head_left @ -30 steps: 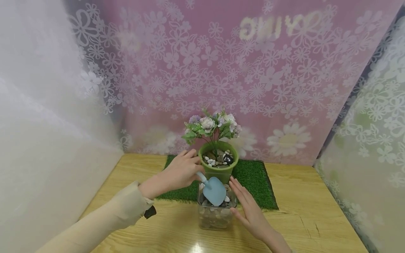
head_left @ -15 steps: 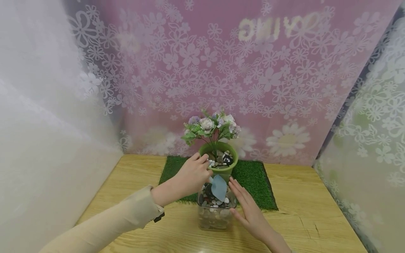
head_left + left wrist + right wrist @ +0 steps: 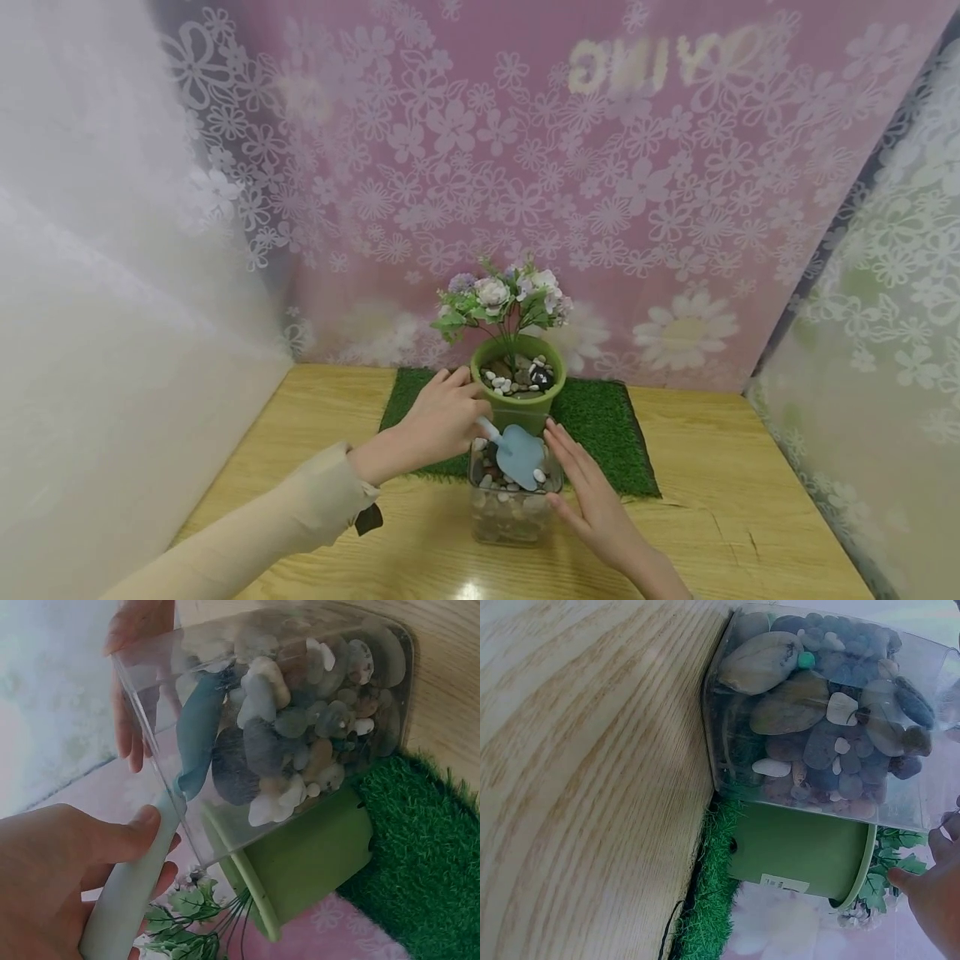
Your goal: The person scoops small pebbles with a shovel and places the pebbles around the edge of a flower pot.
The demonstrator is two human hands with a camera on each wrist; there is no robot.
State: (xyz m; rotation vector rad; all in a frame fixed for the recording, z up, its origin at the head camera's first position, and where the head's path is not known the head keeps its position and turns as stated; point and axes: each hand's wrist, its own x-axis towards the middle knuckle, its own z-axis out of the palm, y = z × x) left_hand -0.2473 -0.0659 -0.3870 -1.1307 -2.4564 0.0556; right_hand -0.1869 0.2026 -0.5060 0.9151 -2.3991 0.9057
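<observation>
My left hand (image 3: 459, 414) grips the pale handle of a small blue trowel (image 3: 520, 455), thumb along the handle (image 3: 127, 889). The blade (image 3: 198, 733) lies in a clear square glass container (image 3: 513, 510) full of pebbles (image 3: 300, 742). With straight fingers, my right hand (image 3: 576, 479) rests flat against the container's right wall. Just behind the container a green pot (image 3: 517, 403) holds artificial flowers (image 3: 498, 298) and more pebbles.
The pot stands on a green turf mat (image 3: 603, 425) on a wooden table (image 3: 735, 492). Flower-print curtains close in the back and both sides. The right wrist view shows the container (image 3: 817, 712) touching the mat's edge (image 3: 709, 900).
My left hand tipped the trowel up toward the pot, then brought the blade back down onto the pebbles in the container. The right hand has stayed against the glass.
</observation>
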